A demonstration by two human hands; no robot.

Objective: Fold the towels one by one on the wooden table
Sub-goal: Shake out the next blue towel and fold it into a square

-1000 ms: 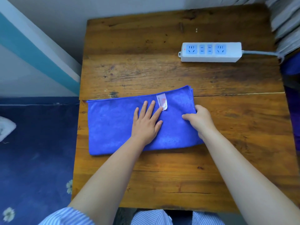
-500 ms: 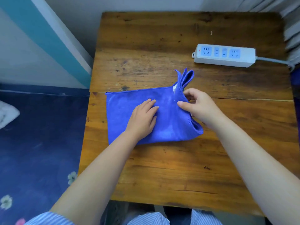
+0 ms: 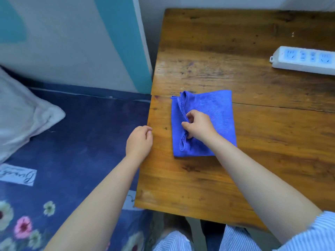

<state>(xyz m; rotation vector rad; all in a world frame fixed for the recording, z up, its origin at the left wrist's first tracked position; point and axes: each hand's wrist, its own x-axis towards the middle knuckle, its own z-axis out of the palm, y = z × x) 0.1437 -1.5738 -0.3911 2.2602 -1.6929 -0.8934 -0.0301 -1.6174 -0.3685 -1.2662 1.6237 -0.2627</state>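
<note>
A blue towel (image 3: 213, 113) lies folded into a rough square near the left edge of the wooden table (image 3: 235, 178). My right hand (image 3: 198, 125) pinches the towel's loose, bunched edges along its left side. Off the towel, my left hand (image 3: 139, 142) hovers at the table's left edge with fingers loosely curled and nothing in them.
A white power strip (image 3: 304, 61) lies at the table's far right. Left of the table is a bed with a dark blue flowered sheet (image 3: 72, 142) and a white pillow (image 3: 21, 115). A white and teal wall (image 3: 81, 42) stands behind.
My right hand has carried the towel's right half over to the left, halving it. My left hand has lifted off the towel and moved to the table's left edge. The view has swung left.
</note>
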